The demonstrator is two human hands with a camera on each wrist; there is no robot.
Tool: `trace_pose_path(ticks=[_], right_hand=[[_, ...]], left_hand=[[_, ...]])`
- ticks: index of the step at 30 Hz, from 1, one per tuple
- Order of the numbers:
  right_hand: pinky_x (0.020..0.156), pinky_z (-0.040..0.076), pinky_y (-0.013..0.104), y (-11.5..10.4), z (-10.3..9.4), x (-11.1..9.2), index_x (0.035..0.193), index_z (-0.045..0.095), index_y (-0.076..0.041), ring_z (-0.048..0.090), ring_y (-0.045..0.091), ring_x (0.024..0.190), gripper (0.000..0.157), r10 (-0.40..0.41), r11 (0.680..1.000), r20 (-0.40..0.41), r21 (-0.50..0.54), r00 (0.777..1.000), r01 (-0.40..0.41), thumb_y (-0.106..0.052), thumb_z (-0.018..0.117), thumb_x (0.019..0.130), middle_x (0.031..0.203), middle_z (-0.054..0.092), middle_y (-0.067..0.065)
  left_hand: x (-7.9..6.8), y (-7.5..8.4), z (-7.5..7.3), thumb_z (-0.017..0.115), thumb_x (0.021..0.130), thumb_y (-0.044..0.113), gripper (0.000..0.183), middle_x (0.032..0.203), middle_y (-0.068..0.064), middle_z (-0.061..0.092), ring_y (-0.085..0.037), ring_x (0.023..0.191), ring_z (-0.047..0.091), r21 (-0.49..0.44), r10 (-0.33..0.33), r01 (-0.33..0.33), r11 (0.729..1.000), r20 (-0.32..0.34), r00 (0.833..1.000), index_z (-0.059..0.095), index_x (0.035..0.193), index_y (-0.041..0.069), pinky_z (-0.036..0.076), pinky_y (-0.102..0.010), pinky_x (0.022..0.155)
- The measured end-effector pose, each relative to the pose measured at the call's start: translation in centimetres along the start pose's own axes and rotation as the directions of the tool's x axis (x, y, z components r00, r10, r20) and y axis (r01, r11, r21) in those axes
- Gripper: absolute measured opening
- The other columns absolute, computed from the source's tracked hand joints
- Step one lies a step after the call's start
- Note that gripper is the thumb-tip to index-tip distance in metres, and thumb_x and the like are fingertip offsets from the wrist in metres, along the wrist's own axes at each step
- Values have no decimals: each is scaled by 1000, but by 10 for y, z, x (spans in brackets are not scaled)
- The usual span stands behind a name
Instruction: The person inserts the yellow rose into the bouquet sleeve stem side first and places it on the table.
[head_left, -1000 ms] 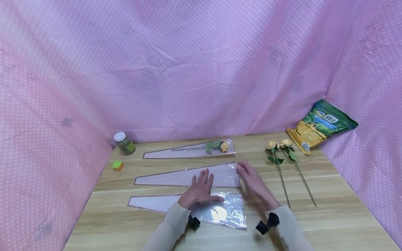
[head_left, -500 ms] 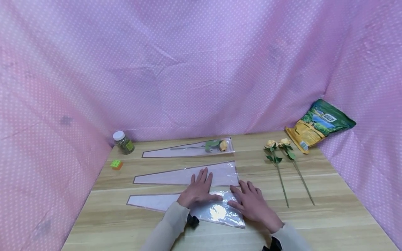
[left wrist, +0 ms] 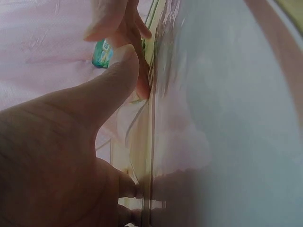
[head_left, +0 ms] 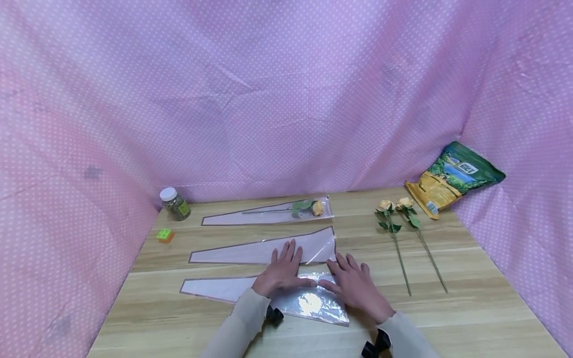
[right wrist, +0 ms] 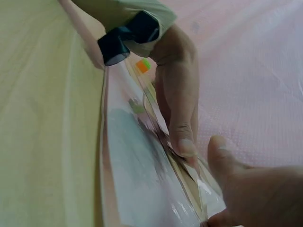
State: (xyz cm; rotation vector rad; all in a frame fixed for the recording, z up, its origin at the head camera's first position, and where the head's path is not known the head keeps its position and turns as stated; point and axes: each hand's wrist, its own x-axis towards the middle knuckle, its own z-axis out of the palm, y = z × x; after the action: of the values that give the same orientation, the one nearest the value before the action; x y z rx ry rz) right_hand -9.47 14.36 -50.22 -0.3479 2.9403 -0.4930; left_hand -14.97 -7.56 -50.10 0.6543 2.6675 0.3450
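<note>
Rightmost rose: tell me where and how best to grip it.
Pinch the rightmost rose by its bare lower stem, probably from the right: leaves crowd the bloom end, and another loose rose lies close on its left.

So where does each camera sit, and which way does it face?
Head: on the head, facing forward and down at the table; left hand, right hand and forearms show.
Left wrist: worn there, facing right toward the green bag; both hands show.
Right wrist: worn there, facing left toward the small cube; both hands and the left forearm show.
Both wrist views share the clear wrapper.
</note>
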Motion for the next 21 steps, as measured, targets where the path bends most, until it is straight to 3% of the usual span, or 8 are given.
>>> trace_pose_path(ticks=[4,8,14,17,21], right_hand=[[109,23,77,3,1,8,147,49,-14,26,50,149,70,6,995,23,98,1000,-8,-63,46,97,162,33,18],[113,10,77,7,1,19,154,37,-10,16,52,151,69,1,964,31,265,1000,-9,-54,45,101,163,29,20],[115,-3,74,8,-4,38,159,1,-1,10,45,154,77,21,849,46,527,999,-42,-42,39,106,163,24,24],[116,-6,73,8,-8,44,157,-9,4,0,50,153,81,65,786,93,608,994,-108,-46,31,107,164,13,25],[120,-1,67,8,-13,54,156,-13,3,-3,54,150,87,100,656,146,734,984,-175,-53,30,105,164,1,31]], left_hand=[[0,1,0,61,83,72,108,169,-18,7,-36,158,7,-2,-5,5,1000,2,1000,21,159,7,13,-60,124],[0,1,0,61,82,72,109,169,-18,7,-36,158,7,-3,-3,3,1000,1,1000,21,159,7,13,-60,124],[1,1,-1,61,82,73,110,169,-17,6,-35,158,6,9,-4,4,1000,5,1000,20,160,7,13,-60,124],[2,0,-1,61,81,74,111,169,-18,5,-35,158,6,3,-1,1,1000,8,1000,19,160,8,12,-60,124],[3,-1,1,60,81,75,111,170,-17,4,-35,158,4,-5,-3,3,1000,9,1000,18,160,9,11,-60,125]])
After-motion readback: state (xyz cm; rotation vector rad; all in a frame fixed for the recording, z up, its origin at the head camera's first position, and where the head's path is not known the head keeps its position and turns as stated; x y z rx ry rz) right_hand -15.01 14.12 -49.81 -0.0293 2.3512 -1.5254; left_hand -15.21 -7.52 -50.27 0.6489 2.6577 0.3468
